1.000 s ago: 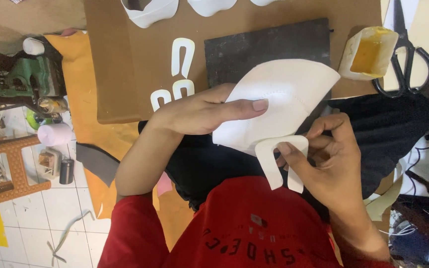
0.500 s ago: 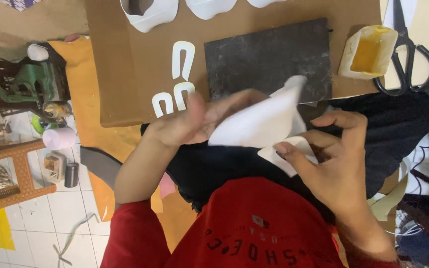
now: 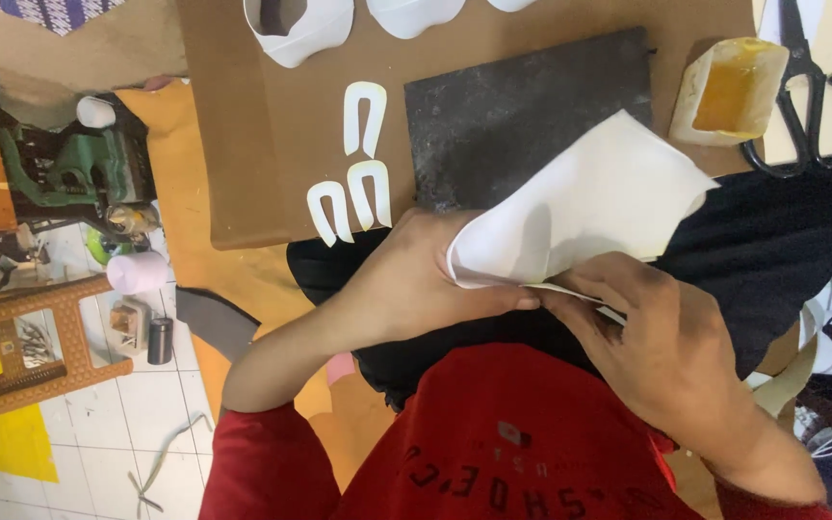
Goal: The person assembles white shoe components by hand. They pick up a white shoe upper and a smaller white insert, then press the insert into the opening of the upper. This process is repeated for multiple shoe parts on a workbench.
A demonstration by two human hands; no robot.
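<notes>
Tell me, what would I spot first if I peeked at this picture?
First the big white sheet, folded over in the middle, pinched by the left hand and the right hand above a black cloth. Behind it a dark grey slab lies on the brown board, with white U-shaped cutouts to its left. At the far right sit a yellow glue tub and black scissors.

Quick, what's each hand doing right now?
Left hand: closed, pinching the big curved white sheet piece.
Right hand: closed on the same piece's lower edge.

Dark slab bare; scissors, glue tub beside.
</notes>
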